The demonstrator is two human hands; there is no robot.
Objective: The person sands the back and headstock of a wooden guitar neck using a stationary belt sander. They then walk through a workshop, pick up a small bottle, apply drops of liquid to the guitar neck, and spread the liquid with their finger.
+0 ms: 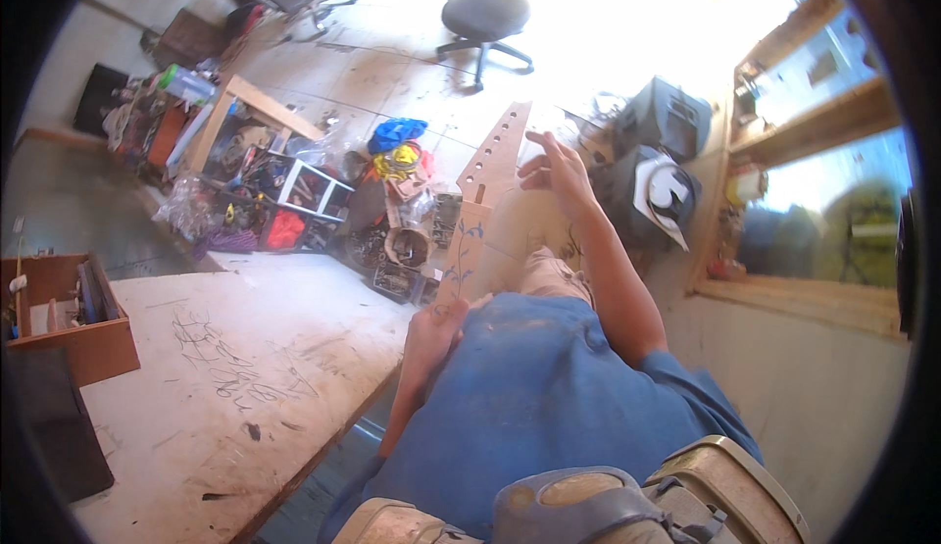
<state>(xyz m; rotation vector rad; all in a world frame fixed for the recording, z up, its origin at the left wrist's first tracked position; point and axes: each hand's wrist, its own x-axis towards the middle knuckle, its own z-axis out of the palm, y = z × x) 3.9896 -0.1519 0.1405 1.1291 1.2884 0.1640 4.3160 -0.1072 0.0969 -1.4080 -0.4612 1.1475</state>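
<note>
A pale wooden guitar neck (pixel 465 260) points away from my body, its headstock (pixel 500 152) at the far end. Several round holes run along the headstock's edge, and a dark vine pattern decorates the fretboard. Close to my blue shirt, my left hand (pixel 433 336) is wrapped round the neck's near end. Just right of the headstock is my right hand (pixel 557 173), raised with its fingers apart and nothing in them. It looks separate from the wood. The neck's near end is hidden by my left hand.
A marked white workbench (pixel 245 377) lies at my left, bearing a brown wooden box (pixel 83 328). Beyond it stand cluttered bins (pixel 294 221) and coloured rags (pixel 397 157). An office chair (pixel 485 15) is farther off. Dark cases (pixel 662 118) stand by the window (pixel 814 221) at right.
</note>
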